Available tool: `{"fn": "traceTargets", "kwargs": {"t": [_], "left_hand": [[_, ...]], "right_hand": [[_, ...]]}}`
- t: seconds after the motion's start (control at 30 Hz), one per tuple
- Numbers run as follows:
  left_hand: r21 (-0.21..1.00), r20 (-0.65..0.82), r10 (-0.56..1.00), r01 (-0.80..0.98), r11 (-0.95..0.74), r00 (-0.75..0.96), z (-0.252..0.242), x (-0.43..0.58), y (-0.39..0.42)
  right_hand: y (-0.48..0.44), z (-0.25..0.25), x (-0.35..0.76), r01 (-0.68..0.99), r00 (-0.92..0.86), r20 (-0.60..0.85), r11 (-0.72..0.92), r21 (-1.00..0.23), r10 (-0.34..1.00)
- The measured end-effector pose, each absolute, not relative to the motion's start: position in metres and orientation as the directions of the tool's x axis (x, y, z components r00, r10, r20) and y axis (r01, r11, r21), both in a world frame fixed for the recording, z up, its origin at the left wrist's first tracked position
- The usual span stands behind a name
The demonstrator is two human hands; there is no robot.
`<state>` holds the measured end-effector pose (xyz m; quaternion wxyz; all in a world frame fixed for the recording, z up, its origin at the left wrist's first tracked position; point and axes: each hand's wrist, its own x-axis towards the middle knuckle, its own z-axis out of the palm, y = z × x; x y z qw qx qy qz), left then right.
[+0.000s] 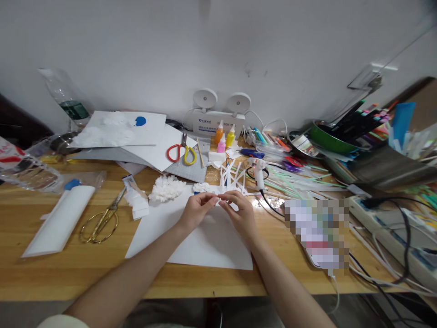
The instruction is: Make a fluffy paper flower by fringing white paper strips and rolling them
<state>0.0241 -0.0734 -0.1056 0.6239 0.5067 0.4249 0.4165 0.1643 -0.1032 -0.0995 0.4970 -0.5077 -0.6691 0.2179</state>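
My left hand and my right hand meet above a white sheet of paper, fingertips pinched together. Between the fingertips shows a sliver of something white, too small to name. Just beyond the hands lies a small white ruffled piece, partly hidden by the fingers. A larger fluffy white clump sits at the sheet's upper left edge. Several white paper strips are scattered behind my right hand, and a white glue gun stands to their right with its cord trailing.
Gold-handled scissors and a rolled white sheet lie at left. Red-and-yellow-handled scissors rest on a grey mat. Paint bottles stand at the back. A blurred-out phone, power strip and cables are at right.
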Motion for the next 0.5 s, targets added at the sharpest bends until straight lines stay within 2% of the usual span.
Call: {"fn": "traceTargets", "kwargs": {"t": [0.17, 0.5], "left_hand": [[1.000, 0.004, 0.964, 0.008, -0.006, 0.267, -0.1075, 0.0232, -0.0754], [1.000, -0.009, 0.961, -0.012, 0.013, 0.276, -0.1045, 0.0258, -0.0800]], "right_hand": [[-0.1027, -0.1018, 0.1625, 0.489, 0.054, 0.472, 0.389, -0.781, 0.880], [-0.1024, -0.1054, 0.1607, 0.604, 0.134, 0.615, 0.428, -0.672, 0.777]]}}
